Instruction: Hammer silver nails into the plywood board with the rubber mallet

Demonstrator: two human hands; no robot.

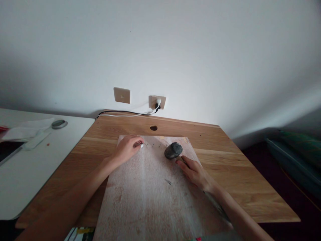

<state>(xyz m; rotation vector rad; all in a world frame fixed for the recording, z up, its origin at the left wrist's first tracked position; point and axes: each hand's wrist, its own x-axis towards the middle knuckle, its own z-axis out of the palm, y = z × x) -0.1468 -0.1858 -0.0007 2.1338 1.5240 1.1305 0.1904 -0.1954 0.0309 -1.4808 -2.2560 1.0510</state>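
Note:
My right hand (194, 172) is wrapped round the handle of a mallet with a dark, blocky head (173, 150), held over the right side of a pale, worn wooden board (140, 201). At the board's far left, my left hand (129, 147) is closed in a pinch, with a small white piece (141, 146) at its fingertips. Its exact kind is too small to tell. Several thin nails (152, 146) stand upright in a row along the far part of the board, between the hand and the mallet head. Nearer to me, a few loose nails (168, 181) lie on the board.
The board rests on a brown wooden table (233, 174) with a round hole (153, 128). Behind it, cables (130, 114) run to a wall socket (157, 102). A white table (62, 150) at left bears papers, a dark device and a round grey object (59, 124).

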